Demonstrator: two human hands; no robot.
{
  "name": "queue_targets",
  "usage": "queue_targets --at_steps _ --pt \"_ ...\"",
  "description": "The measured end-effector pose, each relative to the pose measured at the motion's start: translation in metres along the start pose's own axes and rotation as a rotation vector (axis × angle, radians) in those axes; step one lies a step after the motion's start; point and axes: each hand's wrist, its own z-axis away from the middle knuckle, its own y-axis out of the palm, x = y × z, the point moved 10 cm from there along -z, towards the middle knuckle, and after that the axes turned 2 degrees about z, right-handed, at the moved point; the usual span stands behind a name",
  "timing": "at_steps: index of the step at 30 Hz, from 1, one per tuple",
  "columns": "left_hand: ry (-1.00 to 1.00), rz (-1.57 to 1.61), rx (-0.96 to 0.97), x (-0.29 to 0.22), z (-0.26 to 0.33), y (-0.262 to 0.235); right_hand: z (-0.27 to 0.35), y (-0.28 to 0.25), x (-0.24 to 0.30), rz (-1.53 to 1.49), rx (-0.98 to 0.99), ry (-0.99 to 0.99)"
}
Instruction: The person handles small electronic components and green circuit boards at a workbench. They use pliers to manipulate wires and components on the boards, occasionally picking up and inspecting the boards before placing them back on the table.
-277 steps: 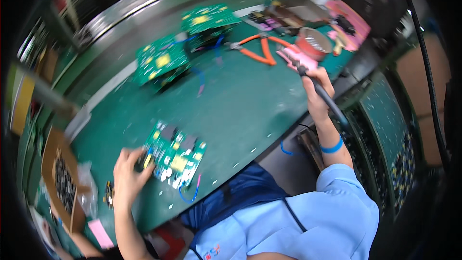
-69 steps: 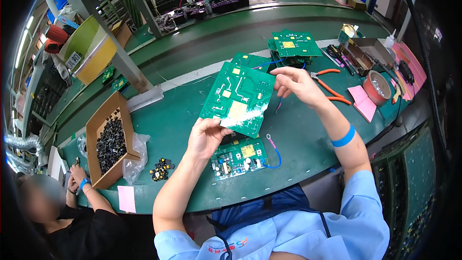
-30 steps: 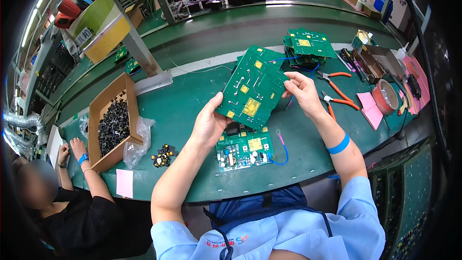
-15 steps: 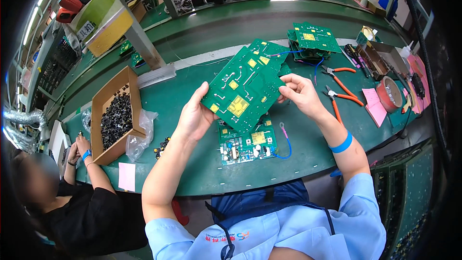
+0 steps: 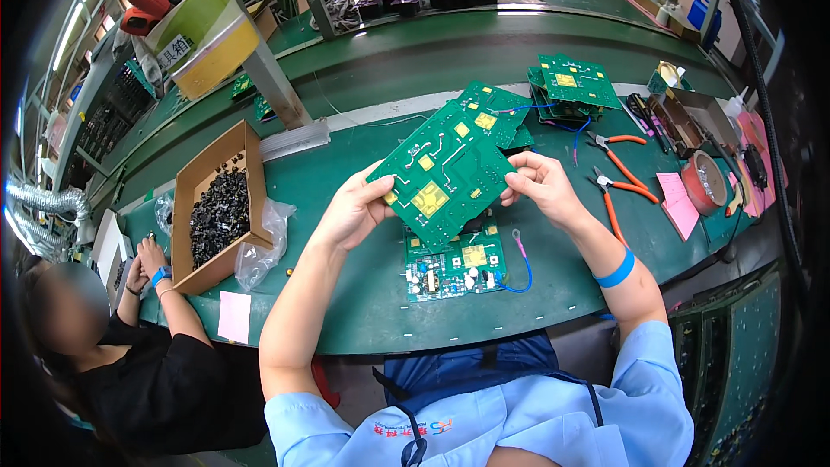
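A green circuit board (image 5: 454, 156) with yellow patches is held up, tilted, above the bench between my two hands. My left hand (image 5: 353, 212) grips its left corner, thumb on the upper face. At the right edge, my right hand (image 5: 540, 188) pinches it between thumb and fingers. Below lies another circuit board (image 5: 475, 257), partly covered by the held one, with white and dark components and a blue wire (image 5: 521, 281) ending in a ring terminal. Behind the held board, further green boards (image 5: 488, 108) are partly hidden.
A stack of boards (image 5: 575, 82) stands farther back, right of centre. Orange-handled cutters (image 5: 618, 186), pink slips (image 5: 679, 206) and a tape roll (image 5: 705, 182) lie right. On the left are a cardboard box (image 5: 259, 195) of small black parts, a plastic bag (image 5: 264, 251) and a co-worker's hands (image 5: 147, 264).
My left thumb has come onto the face of the held board. My right fingers have closed more firmly at its edge. The whole view has shifted slightly.
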Motion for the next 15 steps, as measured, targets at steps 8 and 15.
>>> queue_targets --at_steps 8,15 --pt "-0.068 0.258 0.112 -0.011 -0.014 -0.027 -0.013 0.017 -0.016 -0.056 -0.012 0.014" --pt "0.077 -0.719 0.113 -0.041 0.0 -0.005 -0.01 0.012 0.006 0.503 -0.112 -0.255"
